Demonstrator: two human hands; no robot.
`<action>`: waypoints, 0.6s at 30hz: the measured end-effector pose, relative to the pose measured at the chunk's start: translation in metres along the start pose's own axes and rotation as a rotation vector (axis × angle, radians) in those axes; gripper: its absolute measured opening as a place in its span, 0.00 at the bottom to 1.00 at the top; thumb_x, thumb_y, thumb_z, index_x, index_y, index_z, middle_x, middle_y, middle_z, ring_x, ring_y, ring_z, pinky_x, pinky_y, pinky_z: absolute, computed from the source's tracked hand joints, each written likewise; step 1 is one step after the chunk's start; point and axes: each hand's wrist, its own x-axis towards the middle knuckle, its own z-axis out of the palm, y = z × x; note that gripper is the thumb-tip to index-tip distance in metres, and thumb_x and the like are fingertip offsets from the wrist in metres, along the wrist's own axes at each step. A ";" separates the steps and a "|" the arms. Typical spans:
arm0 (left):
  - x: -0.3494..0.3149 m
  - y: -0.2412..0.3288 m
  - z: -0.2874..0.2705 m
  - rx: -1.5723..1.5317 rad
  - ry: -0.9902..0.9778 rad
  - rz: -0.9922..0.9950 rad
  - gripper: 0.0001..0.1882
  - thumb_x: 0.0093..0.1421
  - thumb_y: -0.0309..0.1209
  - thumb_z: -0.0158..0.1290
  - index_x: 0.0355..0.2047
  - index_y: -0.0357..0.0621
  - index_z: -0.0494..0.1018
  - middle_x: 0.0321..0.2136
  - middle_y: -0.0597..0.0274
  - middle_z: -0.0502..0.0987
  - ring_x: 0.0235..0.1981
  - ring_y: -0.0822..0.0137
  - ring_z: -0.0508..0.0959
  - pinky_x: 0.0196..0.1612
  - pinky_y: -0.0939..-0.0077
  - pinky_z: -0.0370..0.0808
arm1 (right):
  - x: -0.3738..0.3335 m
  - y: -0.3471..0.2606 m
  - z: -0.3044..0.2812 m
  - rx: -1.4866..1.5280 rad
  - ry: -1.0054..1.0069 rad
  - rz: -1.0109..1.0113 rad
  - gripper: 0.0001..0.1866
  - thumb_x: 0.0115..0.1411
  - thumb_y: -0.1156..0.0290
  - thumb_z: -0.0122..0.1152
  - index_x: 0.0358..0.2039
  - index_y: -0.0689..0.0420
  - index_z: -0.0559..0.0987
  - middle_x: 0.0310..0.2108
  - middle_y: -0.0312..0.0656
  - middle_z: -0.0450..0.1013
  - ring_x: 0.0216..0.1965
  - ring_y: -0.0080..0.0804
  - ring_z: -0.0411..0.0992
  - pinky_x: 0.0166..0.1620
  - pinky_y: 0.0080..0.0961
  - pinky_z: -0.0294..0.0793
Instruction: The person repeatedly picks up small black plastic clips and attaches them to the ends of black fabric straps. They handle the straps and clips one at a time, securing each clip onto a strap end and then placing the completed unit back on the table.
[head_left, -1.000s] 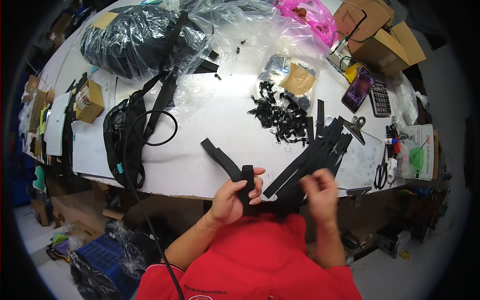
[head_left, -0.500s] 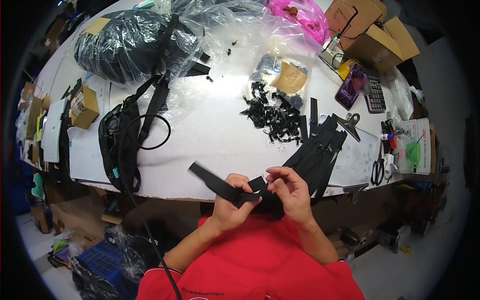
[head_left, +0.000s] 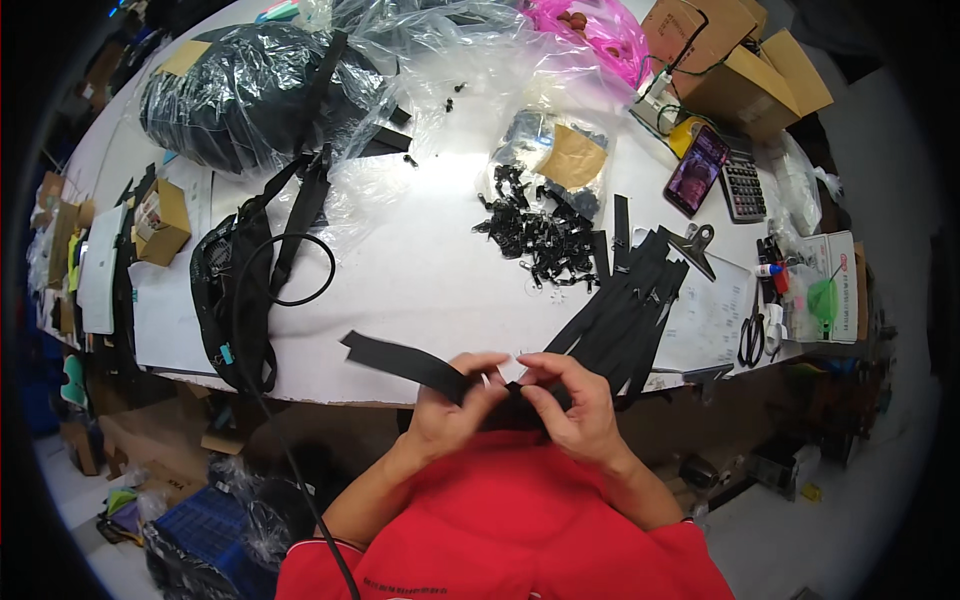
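**Both hands pinched on a black strap at the near edge of the worktop**

From my seat, the biggest thing is the white worktop [head_left: 430, 270], filling the upper frame. At eleven o'clock I see a dark bundle in clear plastic wrap [head_left: 240, 95]. At nine o'clock lies a black waist bag [head_left: 225, 300] with its straps looped beside it. Cardboard boxes [head_left: 740, 60] sit at one o'clock. A fan of black strips [head_left: 630, 300] spreads at three o'clock of centre, reaching the worktop's near edge. Above it, a heap of small black hardware pieces [head_left: 535, 235] lies near twelve o'clock of the hands. A phone [head_left: 697, 170] and a calculator [head_left: 743, 185] rest side by side at two o'clock, scissors [head_left: 752, 335] at three.

At six o'clock, the black strap [head_left: 400, 360] runs from ten o'clock of the hands into them. My left hand [head_left: 455, 405] has its grip closed around the strap, thumb on top. My right hand [head_left: 575, 405] touches the left, fingertips pinched shut on the strap's end; what lies between them I cannot tell.
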 end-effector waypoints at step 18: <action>-0.009 -0.003 0.009 -0.188 0.101 -0.035 0.02 0.61 0.20 0.59 0.34 0.38 0.78 0.32 0.58 0.78 0.34 0.71 0.76 0.38 0.76 0.72 | 0.098 0.076 0.000 -0.804 0.351 -0.161 0.09 0.53 0.70 0.69 0.34 0.55 0.80 0.37 0.38 0.70 0.42 0.39 0.67 0.44 0.37 0.64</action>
